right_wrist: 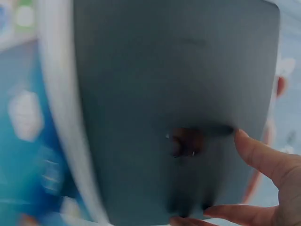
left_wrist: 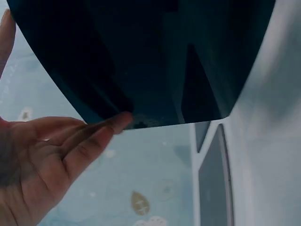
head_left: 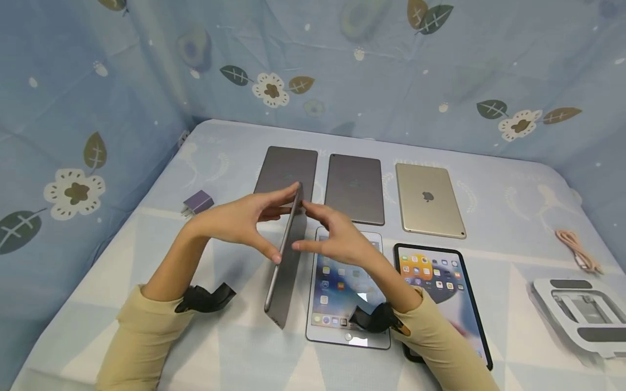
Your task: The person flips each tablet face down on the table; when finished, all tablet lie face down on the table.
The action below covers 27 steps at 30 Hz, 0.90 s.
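Note:
A dark grey tablet [head_left: 288, 260] stands on edge, tilted up off the table, between my two hands. My left hand [head_left: 239, 220] holds it by its edge, the thumb low and the fingers near the top. In the left wrist view its dark glossy screen [left_wrist: 155, 70] faces that hand, with fingertips at its lower edge. My right hand [head_left: 337, 236] touches the tablet's grey back [right_wrist: 164, 80] with thumb and fingertips, the thumb beside the shiny logo. Beneath the right forearm lies a white-framed tablet [head_left: 337, 304] with its screen lit.
Two grey tablets [head_left: 286, 163] [head_left: 354, 190] and a gold one [head_left: 427, 198] lie face down at the back. A black-framed lit tablet [head_left: 440, 288] lies right. A purple charger [head_left: 198, 201] is left; a coiled cable [head_left: 577, 250] and a white stand [head_left: 582, 309] are far right.

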{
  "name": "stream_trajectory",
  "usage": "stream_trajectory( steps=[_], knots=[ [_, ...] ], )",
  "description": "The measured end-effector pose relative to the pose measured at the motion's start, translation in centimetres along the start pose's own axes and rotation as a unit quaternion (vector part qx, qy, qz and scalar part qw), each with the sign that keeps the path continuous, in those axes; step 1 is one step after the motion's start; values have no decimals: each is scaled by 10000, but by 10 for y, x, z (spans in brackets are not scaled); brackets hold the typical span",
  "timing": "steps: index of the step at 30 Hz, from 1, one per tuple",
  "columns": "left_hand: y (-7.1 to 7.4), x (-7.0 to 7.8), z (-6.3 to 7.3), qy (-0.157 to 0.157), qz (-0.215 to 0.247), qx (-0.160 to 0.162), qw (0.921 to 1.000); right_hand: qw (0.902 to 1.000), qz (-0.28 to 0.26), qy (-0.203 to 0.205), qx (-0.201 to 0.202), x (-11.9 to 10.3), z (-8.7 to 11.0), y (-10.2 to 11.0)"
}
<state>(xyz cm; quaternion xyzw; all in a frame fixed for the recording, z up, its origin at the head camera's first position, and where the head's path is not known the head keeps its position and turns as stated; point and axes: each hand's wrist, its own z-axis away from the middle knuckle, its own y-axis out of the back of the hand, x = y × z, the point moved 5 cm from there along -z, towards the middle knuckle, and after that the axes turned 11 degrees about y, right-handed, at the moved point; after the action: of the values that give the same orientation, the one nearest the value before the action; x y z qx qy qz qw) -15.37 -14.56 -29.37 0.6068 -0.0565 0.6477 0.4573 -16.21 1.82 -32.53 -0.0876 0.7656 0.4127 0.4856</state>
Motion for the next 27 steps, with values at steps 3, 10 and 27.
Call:
stream_trajectory(
  steps=[3,10,27],
  knots=[
    [2,2,8,78,-293,80,9995,9962,585,-445,-476,10,2,-13],
    [7,-5,21,379,-559,236,9974,9825,1122,-789,-1261,21,10,-35],
    [16,-52,56,980,-1014,470,9889,9626,1755,-947,-1834,19,5,-53]
  ],
)
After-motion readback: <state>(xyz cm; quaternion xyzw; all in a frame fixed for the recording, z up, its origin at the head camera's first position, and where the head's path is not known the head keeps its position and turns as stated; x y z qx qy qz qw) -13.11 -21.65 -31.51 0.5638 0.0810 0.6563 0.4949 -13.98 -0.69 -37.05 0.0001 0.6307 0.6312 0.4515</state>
